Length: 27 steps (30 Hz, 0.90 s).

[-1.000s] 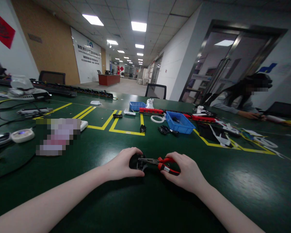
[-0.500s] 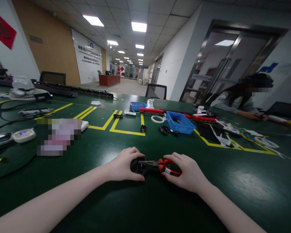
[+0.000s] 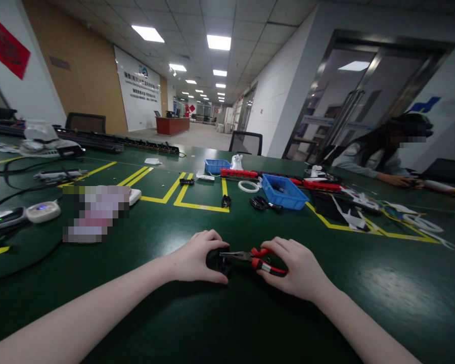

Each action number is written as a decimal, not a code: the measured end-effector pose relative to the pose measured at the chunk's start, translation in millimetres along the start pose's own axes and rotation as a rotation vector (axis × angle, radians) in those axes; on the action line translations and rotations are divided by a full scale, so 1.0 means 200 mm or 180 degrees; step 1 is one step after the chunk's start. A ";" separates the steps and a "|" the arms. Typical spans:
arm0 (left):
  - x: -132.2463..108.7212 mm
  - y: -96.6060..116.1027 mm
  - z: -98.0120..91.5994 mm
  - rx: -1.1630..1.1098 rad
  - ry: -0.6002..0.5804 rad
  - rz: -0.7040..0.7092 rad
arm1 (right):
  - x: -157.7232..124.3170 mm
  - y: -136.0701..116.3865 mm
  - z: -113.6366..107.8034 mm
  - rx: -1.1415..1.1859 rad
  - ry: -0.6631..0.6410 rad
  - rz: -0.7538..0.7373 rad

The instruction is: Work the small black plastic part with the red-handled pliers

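My left hand [image 3: 199,258] is closed around a small black part [image 3: 218,262], thumb on the near side and fingers on the far side. What kind of part it is cannot be made out. In my right hand [image 3: 298,268] is a pair of long-nose pliers [image 3: 265,266] with red and black handles. Their narrow jaws point left and reach the black part; whether they grip it is too small to tell. Both hands are low over the green table [image 3: 242,323], close to me.
Beyond my hands are a blue bin [image 3: 284,193], black parts [image 3: 263,203], a white ring [image 3: 249,186], red strips [image 3: 238,173] and yellow tape lines [image 3: 200,206]. Devices and cables [image 3: 43,211] lie to the left. A person [image 3: 387,151] sits at the far right.
The view has shifted slightly, so most things appear a little further right. Both hands keep their hold on the black part and the pliers; the plier jaws sit at the part in both frames.
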State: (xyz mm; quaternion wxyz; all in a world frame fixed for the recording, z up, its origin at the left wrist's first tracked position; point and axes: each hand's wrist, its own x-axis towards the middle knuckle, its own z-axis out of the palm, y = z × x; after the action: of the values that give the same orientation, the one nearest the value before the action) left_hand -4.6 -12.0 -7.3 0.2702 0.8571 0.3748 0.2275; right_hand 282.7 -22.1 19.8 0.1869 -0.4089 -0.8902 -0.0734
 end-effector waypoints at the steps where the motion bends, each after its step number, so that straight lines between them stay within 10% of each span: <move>1: 0.00 0.00 0.00 -0.0006 -0.0007 0.0003 | 0.00 0.00 0.00 -0.0046 0.0082 -0.0082; 27: -0.01 0.01 0.02 0.0396 0.0052 0.0033 | 0.00 -0.01 0.01 0.0125 -0.0168 0.0148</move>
State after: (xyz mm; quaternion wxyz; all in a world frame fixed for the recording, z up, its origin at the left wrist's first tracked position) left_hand -2.8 -14.5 -9.2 0.2121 0.8724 0.3860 0.2122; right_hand 280.3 -23.9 17.3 0.1731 -0.4275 -0.8864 -0.0407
